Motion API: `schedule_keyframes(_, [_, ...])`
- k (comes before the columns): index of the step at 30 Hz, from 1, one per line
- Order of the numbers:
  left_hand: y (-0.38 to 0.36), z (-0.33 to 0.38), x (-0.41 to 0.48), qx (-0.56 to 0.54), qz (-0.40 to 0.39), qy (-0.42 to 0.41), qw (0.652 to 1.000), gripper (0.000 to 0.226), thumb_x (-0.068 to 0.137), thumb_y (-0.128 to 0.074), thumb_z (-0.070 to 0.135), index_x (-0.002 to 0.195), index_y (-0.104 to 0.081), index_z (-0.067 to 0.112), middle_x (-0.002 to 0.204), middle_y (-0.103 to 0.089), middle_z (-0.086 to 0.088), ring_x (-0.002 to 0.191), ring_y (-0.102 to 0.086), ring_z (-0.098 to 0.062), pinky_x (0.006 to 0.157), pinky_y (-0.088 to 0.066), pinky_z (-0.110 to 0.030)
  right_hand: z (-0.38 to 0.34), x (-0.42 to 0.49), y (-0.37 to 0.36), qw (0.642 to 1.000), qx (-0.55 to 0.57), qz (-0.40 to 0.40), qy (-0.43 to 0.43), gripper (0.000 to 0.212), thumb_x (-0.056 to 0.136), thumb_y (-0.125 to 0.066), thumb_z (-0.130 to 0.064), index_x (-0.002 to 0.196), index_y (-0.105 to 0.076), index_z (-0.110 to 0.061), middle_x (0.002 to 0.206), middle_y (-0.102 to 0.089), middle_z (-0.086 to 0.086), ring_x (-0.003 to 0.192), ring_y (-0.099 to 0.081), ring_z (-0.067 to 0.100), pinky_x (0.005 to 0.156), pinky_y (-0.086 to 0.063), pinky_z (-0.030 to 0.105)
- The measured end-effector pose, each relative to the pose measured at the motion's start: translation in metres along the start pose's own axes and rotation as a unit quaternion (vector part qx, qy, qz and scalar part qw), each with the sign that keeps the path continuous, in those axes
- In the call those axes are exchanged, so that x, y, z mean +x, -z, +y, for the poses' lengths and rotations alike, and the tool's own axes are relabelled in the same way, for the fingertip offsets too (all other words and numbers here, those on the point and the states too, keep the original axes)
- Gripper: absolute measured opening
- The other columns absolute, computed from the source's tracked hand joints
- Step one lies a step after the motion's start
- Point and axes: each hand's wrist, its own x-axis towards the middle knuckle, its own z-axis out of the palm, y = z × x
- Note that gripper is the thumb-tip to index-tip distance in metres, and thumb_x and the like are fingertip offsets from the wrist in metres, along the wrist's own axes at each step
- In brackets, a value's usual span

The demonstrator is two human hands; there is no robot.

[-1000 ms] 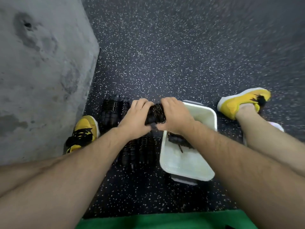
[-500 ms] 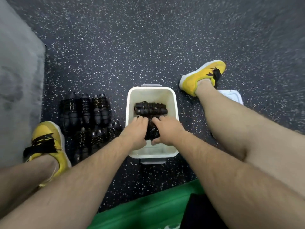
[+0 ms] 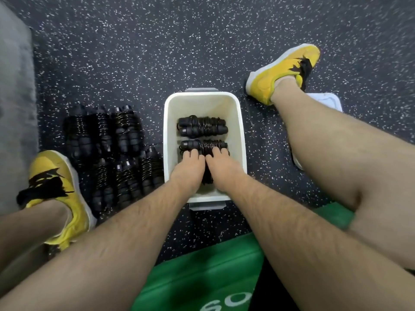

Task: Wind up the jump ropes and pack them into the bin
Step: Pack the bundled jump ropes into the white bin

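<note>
A pile of wound black jump ropes [image 3: 112,151] lies on the dark speckled floor [image 3: 157,52] by my left yellow shoe [image 3: 58,189]. My left hand [image 3: 188,169] and right hand [image 3: 221,170] now press one black rope bundle [image 3: 203,146] flat in the white plastic bin [image 3: 239,131], fingers curled on it. Half a second ago it stood on end. Another wound rope [image 3: 201,127] lies beyond it.

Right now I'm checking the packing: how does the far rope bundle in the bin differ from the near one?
The far rope bundle lies untouched and fully visible; the near rope bundle is partly covered by the left hand and right hand resting on it. The far one sits mid-bin; the near one lies closer to the person. Both are black, wound, lying crosswise.
</note>
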Motion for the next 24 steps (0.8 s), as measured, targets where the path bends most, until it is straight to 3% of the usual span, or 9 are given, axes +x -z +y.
schedule_keyframes(6, [0.0,0.001,-0.002,0.008,-0.009,0.005,1.0,0.044,0.089,-0.057,-0.004,0.132,-0.048,0.004,0.132,-0.042,-0.013,0.121,-0.042,-0.03,0.094,-0.051,-0.038,-0.004,0.0,-0.006,1.0,-0.014,0.004,-0.01,0.044,0.09,-0.058,-0.001,0.131,-0.045,-0.006,0.133,-0.045,0.013,0.122,-0.045,0.03,0.095,-0.045,0.036])
schedule_keyframes(13, [0.014,-0.006,-0.007,0.002,0.011,0.0,1.0,0.036,0.091,-0.058,0.011,0.126,-0.051,0.008,0.126,-0.051,-0.012,0.115,-0.051,-0.029,0.093,-0.047,-0.039,0.002,-0.006,0.011,0.999,0.032,-0.006,-0.003,0.042,0.084,-0.062,-0.015,0.123,-0.048,-0.011,0.125,-0.053,0.01,0.116,-0.05,0.028,0.094,-0.047,0.039])
schedule_keyframes(15, [0.019,-0.007,-0.01,0.007,0.015,-0.01,1.0,0.037,0.091,-0.061,0.016,0.127,-0.051,0.01,0.129,-0.054,-0.01,0.117,-0.053,-0.028,0.095,-0.047,-0.038,0.002,-0.008,0.014,0.999,0.03,-0.022,-0.007,0.047,0.084,-0.061,-0.016,0.128,-0.046,-0.011,0.143,-0.043,0.014,0.119,-0.049,0.029,0.098,-0.048,0.04])
schedule_keyframes(17, [0.02,-0.008,-0.011,0.015,0.006,-0.015,1.0,0.043,0.093,-0.06,0.022,0.133,-0.049,0.01,0.138,-0.053,-0.009,0.126,-0.051,-0.027,0.1,-0.045,-0.039,0.0,-0.009,0.015,0.999,0.032,-0.04,-0.013,0.058,0.086,-0.059,-0.015,0.14,-0.039,-0.013,0.163,-0.013,0.013,0.125,-0.047,0.03,0.101,-0.047,0.042])
schedule_keyframes(19, [0.015,-0.01,-0.007,0.026,-0.01,-0.011,1.0,0.059,0.095,-0.059,0.028,0.147,-0.039,0.009,0.156,-0.04,-0.011,0.14,-0.042,-0.026,0.11,-0.039,-0.04,-0.003,-0.008,0.013,0.998,0.037,-0.056,-0.016,0.064,0.088,-0.057,-0.016,0.147,-0.033,-0.016,0.166,0.001,0.009,0.129,-0.045,0.031,0.103,-0.046,0.043])
schedule_keyframes(21, [0.011,-0.009,-0.003,0.039,-0.018,0.0,0.999,0.065,0.096,-0.06,0.03,0.152,-0.034,0.008,0.161,-0.032,-0.012,0.146,-0.036,-0.026,0.115,-0.035,-0.04,-0.004,-0.006,0.009,0.998,0.025,-0.057,-0.016,0.066,0.089,-0.059,-0.017,0.149,-0.032,-0.017,0.166,0.001,0.009,0.131,-0.043,0.031,0.103,-0.046,0.043])
schedule_keyframes(24, [0.008,-0.007,0.0,0.028,-0.006,0.005,1.0,0.056,0.096,-0.063,0.027,0.145,-0.042,0.008,0.151,-0.045,-0.011,0.137,-0.045,-0.026,0.109,-0.04,-0.039,-0.003,-0.005,0.005,0.999,0.01,-0.037,-0.033,0.061,0.089,-0.061,-0.014,0.145,-0.038,-0.016,0.164,-0.012,0.01,0.128,-0.045,0.031,0.1,-0.047,0.042])
